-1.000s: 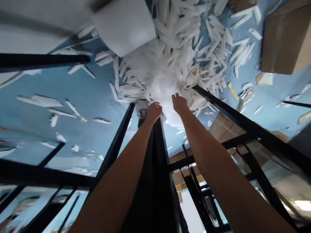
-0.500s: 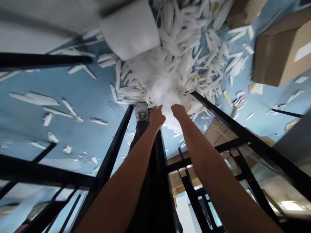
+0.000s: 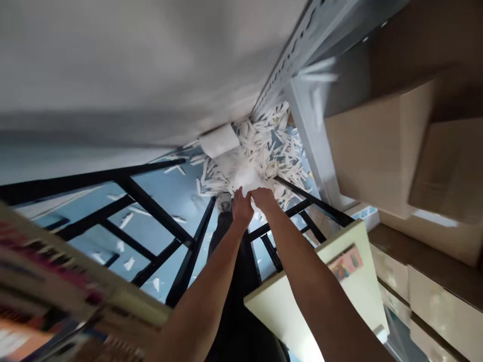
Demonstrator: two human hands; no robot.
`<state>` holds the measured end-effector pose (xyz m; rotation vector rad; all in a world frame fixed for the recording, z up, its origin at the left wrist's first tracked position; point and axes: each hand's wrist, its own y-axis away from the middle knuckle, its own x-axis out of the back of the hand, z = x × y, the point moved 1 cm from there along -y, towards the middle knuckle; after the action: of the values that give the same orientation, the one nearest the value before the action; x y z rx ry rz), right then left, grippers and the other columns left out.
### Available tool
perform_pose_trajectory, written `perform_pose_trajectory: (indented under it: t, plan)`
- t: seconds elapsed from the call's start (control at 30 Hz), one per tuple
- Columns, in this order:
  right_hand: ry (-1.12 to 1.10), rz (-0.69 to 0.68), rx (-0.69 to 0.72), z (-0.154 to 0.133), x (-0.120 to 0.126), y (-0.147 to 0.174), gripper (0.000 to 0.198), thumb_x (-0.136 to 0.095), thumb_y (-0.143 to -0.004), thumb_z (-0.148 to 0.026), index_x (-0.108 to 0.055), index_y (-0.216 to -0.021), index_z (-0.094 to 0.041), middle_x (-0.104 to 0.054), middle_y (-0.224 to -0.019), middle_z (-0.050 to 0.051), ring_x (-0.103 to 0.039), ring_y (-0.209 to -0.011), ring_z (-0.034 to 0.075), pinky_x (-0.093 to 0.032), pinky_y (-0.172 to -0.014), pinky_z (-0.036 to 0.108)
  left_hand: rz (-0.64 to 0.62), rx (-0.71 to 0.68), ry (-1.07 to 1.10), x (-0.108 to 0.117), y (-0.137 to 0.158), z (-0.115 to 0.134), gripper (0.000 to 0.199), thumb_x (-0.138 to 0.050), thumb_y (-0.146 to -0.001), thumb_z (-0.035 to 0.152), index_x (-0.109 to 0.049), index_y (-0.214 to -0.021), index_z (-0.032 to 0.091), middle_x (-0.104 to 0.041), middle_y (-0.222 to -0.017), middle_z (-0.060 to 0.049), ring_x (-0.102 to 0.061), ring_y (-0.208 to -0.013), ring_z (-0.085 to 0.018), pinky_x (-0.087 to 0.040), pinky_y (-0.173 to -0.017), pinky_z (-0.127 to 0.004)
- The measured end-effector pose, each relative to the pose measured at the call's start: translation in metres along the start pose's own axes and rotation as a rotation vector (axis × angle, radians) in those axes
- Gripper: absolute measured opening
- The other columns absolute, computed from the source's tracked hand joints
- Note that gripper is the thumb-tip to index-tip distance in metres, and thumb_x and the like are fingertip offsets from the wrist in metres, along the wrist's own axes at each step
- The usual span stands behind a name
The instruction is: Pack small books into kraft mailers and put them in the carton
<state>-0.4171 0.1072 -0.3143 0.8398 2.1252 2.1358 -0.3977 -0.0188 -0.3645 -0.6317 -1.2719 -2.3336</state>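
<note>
White, filmy plastic (image 3: 247, 176) hangs just beyond my hands, blurred and hard to tell from the pale heap behind it. My left hand (image 3: 242, 208) is closed with its fingertips at the near edge of this plastic. Right beside it, my right hand (image 3: 264, 198) is closed on the same edge, knuckles up. The two hands nearly touch. Below and beyond them, a heap of white foam-like strips (image 3: 260, 143) covers the blue floor. My shoe (image 3: 224, 202) stands at the near side of the heap.
A white roll-like block (image 3: 219, 141) lies by the wall. Black metal frames (image 3: 158, 216) flank my legs. At right stand a grey shelf post (image 3: 315, 136) and cardboard boxes (image 3: 377, 146). A pale yellow panel (image 3: 350, 271) sits under my right forearm. Stacked colourful packages (image 3: 56, 281) are at lower left.
My hands have come together from a small distance apart. The view has risen and tilted up, so the heap looks smaller and the wall, shelf and boxes show.
</note>
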Motion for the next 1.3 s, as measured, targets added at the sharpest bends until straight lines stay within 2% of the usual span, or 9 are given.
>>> perform_pose_trajectory:
  t: [0.27, 0.4, 0.53, 0.73, 0.87, 0.93, 1.03, 1.17, 1.3]
  plan:
    - [0.026, 0.146, 0.037, -0.002, 0.041, 0.145, 0.030, -0.060, -0.103, -0.007, -0.081, -0.123, -0.015, -0.081, -0.124, 0.019, -0.078, -0.123, 0.029, -0.059, -0.099, 0.035, -0.011, -0.209, -0.162, 0.086, 0.084, 0.044, 0.033, -0.068, -0.086, 0.015, -0.079, -0.116, 0.022, -0.057, -0.163, -0.019, -0.048, -0.157, -0.041, -0.046, -0.124, -0.056]
    - [0.014, 0.227, 0.038, 0.003, 0.046, 0.211, 0.035, -0.051, -0.106, -0.006, -0.078, -0.127, -0.014, -0.078, -0.128, 0.019, -0.074, -0.127, 0.029, -0.057, -0.103, 0.038, -0.054, -0.322, -0.160, 0.118, 0.132, 0.069, 0.022, -0.069, -0.088, 0.023, -0.079, -0.108, 0.021, -0.077, -0.131, -0.017, -0.068, -0.132, -0.037, -0.047, -0.122, -0.049]
    - [0.006, 0.351, 0.046, 0.010, 0.047, 0.274, 0.036, -0.046, -0.108, -0.009, -0.075, -0.129, -0.014, -0.075, -0.129, 0.019, -0.071, -0.125, 0.030, -0.055, -0.102, 0.038, -0.069, -0.320, -0.063, 0.153, 0.182, 0.087, 0.011, -0.067, -0.093, 0.028, -0.073, -0.102, 0.024, -0.081, -0.107, -0.011, -0.077, -0.110, -0.033, -0.056, -0.105, -0.042]
    - [-0.033, 0.578, 0.030, 0.021, 0.047, 0.363, 0.028, -0.046, -0.113, -0.017, -0.073, -0.120, -0.017, -0.073, -0.122, 0.016, -0.069, -0.116, 0.029, -0.050, -0.098, 0.036, 0.061, -0.325, 0.312, 0.215, 0.241, 0.098, 0.045, -0.077, -0.088, 0.029, -0.062, -0.130, 0.027, -0.078, -0.096, -0.001, -0.079, -0.097, -0.024, -0.060, -0.094, -0.035]
    - [-0.074, 0.732, 0.020, 0.022, 0.045, 0.417, 0.027, -0.047, -0.115, -0.019, -0.073, -0.116, -0.018, -0.073, -0.119, 0.014, -0.068, -0.114, 0.028, -0.047, -0.097, 0.035, 0.168, -0.415, 0.343, 0.260, 0.275, 0.114, 0.016, -0.076, -0.091, 0.037, -0.070, -0.101, 0.025, -0.079, -0.093, -0.003, -0.078, -0.095, -0.025, -0.060, -0.089, -0.035]
    - [-0.082, 0.804, 0.031, 0.021, 0.045, 0.444, 0.025, -0.049, -0.114, -0.018, -0.074, -0.114, -0.019, -0.073, -0.119, 0.014, -0.068, -0.111, 0.026, -0.047, -0.096, 0.035, 0.203, -0.511, 0.320, 0.280, 0.296, 0.129, 0.016, -0.074, -0.094, 0.039, -0.070, -0.088, 0.025, -0.078, -0.090, -0.003, -0.077, -0.091, -0.024, -0.060, -0.086, -0.033]
    - [-0.073, 0.952, 0.057, 0.022, 0.044, 0.485, 0.024, -0.050, -0.113, -0.014, -0.073, -0.111, -0.019, -0.073, -0.117, 0.012, -0.068, -0.106, 0.025, -0.046, -0.092, 0.034, 0.260, -0.656, 0.264, 0.306, 0.336, 0.154, 0.018, -0.073, -0.095, 0.039, -0.071, -0.084, 0.024, -0.077, -0.086, -0.002, -0.073, -0.085, -0.021, -0.058, -0.082, -0.030]
    - [-0.044, 1.168, 0.116, 0.029, 0.036, 0.541, 0.023, -0.051, -0.112, -0.011, -0.073, -0.110, -0.020, -0.072, -0.116, 0.009, -0.067, -0.098, 0.023, -0.046, -0.084, 0.033, 0.381, -0.753, 0.199, 0.326, 0.395, 0.186, 0.014, -0.075, -0.094, 0.033, -0.073, -0.087, 0.021, -0.076, -0.084, -0.001, -0.070, -0.080, -0.017, -0.056, -0.077, -0.027]
    - [-0.060, 1.373, 0.213, 0.041, 0.009, 0.609, 0.023, -0.051, -0.111, -0.010, -0.072, -0.111, -0.022, -0.071, -0.116, 0.007, -0.065, -0.091, 0.020, -0.047, -0.082, 0.032, 0.521, -0.892, 0.188, 0.325, 0.464, 0.215, 0.011, -0.081, -0.093, 0.028, -0.075, -0.087, 0.021, -0.076, -0.085, 0.000, -0.069, -0.076, -0.016, -0.056, -0.073, -0.028]
